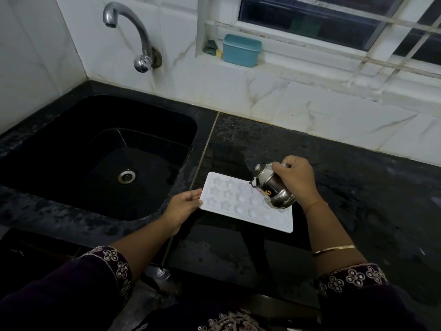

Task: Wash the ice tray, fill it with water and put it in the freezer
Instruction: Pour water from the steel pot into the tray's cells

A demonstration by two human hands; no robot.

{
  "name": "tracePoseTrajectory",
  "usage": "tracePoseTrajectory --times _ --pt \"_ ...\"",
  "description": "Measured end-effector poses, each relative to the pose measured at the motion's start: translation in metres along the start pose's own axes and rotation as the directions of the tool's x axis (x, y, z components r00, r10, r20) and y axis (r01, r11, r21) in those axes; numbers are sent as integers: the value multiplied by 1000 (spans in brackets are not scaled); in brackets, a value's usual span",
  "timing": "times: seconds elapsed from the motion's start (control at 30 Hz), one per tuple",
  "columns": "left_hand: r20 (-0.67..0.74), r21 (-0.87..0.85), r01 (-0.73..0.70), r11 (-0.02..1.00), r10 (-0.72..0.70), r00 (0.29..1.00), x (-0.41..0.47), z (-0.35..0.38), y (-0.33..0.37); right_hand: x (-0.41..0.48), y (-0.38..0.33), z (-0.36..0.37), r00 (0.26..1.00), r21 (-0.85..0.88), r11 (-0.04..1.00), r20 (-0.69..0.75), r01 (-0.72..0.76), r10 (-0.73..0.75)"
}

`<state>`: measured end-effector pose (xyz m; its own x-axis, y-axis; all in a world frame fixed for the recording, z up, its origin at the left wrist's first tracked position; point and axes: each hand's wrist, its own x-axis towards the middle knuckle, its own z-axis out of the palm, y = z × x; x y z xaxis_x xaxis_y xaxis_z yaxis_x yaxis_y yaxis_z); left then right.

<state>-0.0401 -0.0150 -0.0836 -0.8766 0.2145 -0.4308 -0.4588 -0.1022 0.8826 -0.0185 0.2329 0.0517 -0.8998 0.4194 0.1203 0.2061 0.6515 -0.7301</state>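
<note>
A white ice tray [241, 206] with star-shaped and round cavities lies flat on the black countertop [334, 177], just right of the sink. My left hand [183, 206] grips the tray's near left corner. My right hand [298, 179] holds a small steel kettle [272, 187] by its handle. The kettle is tilted with its spout low over the tray's far middle cavities. Its body hides the tray's far right part.
A black sink [78, 149] with a steel drain [126, 176] lies to the left. A curved steel tap [133, 37] comes out of the tiled wall above it. A teal box [241, 50] and a sponge [211, 47] sit on the window ledge.
</note>
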Motion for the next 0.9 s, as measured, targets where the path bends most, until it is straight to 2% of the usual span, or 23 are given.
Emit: tracePoseTrajectory --times 0.47,0.73,0.9 --pt "6 -6 -5 1000 5 1000 0 -1 0 2 5 -4 999 36 999 -27 -25 26" --pt "12 -13 -4 1000 5 1000 5 -4 -4 -3 14 -7 992 224 968 -28 -113 123" --pt "24 -7 -1 1000 1 1000 6 -6 -6 -10 14 -5 997 170 982 4 -76 76"
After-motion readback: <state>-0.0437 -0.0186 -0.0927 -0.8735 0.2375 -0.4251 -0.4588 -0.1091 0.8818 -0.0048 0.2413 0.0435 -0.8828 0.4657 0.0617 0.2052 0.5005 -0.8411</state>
